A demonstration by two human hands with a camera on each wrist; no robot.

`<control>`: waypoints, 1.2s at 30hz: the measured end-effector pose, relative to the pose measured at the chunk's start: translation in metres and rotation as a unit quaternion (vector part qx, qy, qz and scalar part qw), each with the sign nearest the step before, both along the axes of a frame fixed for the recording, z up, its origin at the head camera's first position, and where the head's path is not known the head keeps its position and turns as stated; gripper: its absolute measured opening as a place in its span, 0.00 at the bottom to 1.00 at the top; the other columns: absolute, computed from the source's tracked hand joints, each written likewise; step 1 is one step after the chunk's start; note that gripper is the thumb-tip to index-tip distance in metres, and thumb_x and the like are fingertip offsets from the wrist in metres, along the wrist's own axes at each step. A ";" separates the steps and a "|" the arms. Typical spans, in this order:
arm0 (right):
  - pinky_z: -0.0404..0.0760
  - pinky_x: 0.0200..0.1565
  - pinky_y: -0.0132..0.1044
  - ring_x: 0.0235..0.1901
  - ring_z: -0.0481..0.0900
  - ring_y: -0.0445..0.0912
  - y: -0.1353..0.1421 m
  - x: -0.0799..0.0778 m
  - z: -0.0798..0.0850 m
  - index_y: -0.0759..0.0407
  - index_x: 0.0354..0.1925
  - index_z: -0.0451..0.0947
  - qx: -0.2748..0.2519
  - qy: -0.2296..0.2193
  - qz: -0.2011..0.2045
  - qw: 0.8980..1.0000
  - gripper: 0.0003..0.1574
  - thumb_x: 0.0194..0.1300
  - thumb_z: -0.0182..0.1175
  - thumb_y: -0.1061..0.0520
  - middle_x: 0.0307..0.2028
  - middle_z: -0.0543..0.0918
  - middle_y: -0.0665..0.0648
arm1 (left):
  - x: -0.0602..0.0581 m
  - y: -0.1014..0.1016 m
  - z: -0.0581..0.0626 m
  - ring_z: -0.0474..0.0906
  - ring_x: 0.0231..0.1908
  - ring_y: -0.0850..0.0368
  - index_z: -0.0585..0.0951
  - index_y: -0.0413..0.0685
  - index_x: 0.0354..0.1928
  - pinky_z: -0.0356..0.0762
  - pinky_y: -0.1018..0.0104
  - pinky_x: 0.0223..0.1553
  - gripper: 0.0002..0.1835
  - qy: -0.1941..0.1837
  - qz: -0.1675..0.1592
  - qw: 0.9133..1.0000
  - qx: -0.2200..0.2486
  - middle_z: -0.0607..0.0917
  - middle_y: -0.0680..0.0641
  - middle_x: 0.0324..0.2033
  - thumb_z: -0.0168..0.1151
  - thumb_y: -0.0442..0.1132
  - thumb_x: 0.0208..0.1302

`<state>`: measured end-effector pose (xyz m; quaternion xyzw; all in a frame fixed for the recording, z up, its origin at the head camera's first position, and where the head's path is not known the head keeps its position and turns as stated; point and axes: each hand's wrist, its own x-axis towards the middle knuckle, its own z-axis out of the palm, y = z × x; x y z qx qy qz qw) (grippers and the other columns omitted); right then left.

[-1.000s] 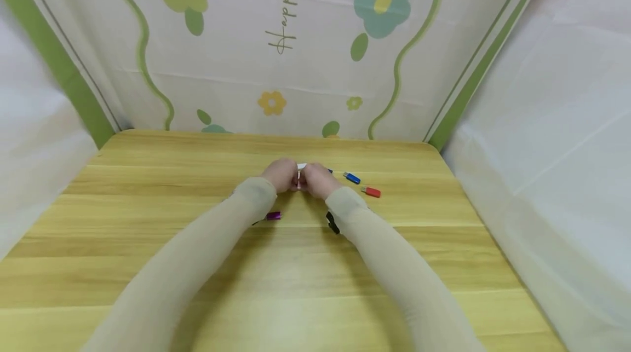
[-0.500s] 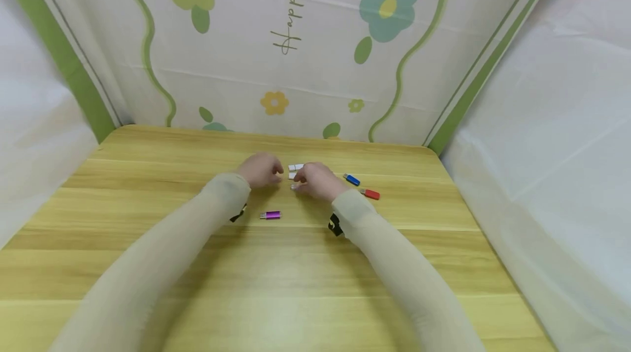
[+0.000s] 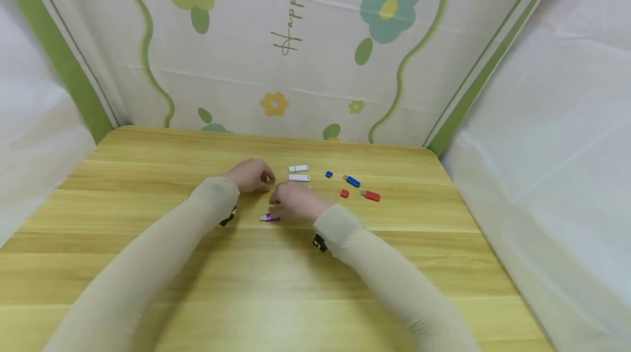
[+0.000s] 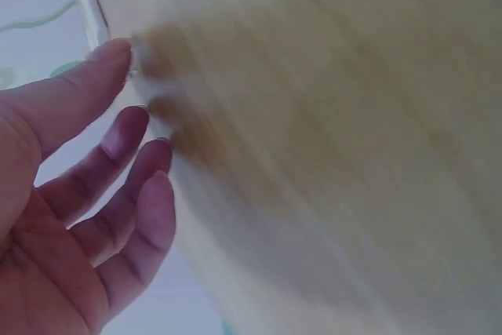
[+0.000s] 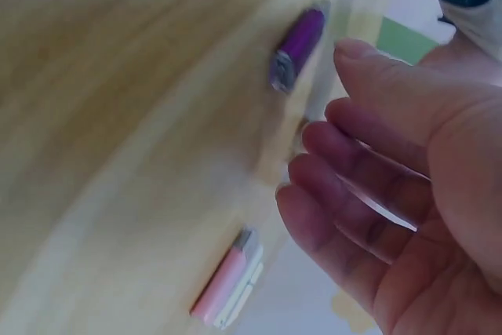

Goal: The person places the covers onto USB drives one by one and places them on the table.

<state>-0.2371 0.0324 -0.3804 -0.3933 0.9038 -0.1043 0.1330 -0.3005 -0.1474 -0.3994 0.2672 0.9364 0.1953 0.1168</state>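
My right hand (image 3: 299, 201) is over the wooden table, just above and right of a purple USB flash drive (image 3: 269, 218). In the right wrist view its fingers are loosely bent, and a gap separates them from the purple drive (image 5: 300, 43). A pink flash drive (image 5: 221, 282) lies beside white ones there; the head view largely hides it behind the right hand. My left hand (image 3: 251, 175) hovers to the left of two white flash drives (image 3: 298, 178). Its fingers (image 4: 118, 135) are relaxed and hold nothing in the left wrist view.
To the right lie a blue flash drive (image 3: 352, 180) with its blue cap (image 3: 328, 174) apart, and a red flash drive (image 3: 371, 195) with its red cap (image 3: 344, 193) apart. A flowered curtain (image 3: 227, 78) hangs behind the table (image 3: 276, 286).
The hands were together over the white drives, then parted. My left hand moved left, and my right hand moved left and nearer to the purple drive, uncovering the blue and red caps.
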 end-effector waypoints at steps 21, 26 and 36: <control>0.74 0.30 0.29 0.25 0.72 0.39 -0.002 0.022 -0.008 0.55 0.32 0.80 0.099 0.083 0.027 0.991 0.08 0.67 0.65 0.53 0.26 0.78 0.47 | 0.002 0.001 -0.002 0.58 0.17 0.61 0.70 0.52 0.13 0.62 0.67 0.24 0.21 0.079 -0.066 0.994 -0.042 0.64 0.56 0.12 0.61 0.29 0.61; 0.73 0.29 0.31 0.24 0.71 0.41 0.005 0.029 -0.004 0.55 0.30 0.79 0.109 0.080 0.016 0.991 0.07 0.64 0.66 0.57 0.24 0.76 0.47 | 0.005 0.002 -0.003 0.61 0.17 0.61 0.74 0.51 0.15 0.64 0.68 0.24 0.19 0.079 -0.063 0.993 -0.062 0.70 0.55 0.13 0.62 0.29 0.62; 0.70 0.25 0.31 0.19 0.67 0.39 0.043 0.044 0.004 0.54 0.24 0.78 0.056 0.055 -0.029 0.996 0.12 0.64 0.66 0.57 0.19 0.75 0.46 | 0.029 -0.007 0.004 0.59 0.18 0.63 0.77 0.47 0.17 0.61 0.68 0.24 0.15 0.065 -0.082 0.995 -0.001 0.68 0.56 0.14 0.65 0.30 0.60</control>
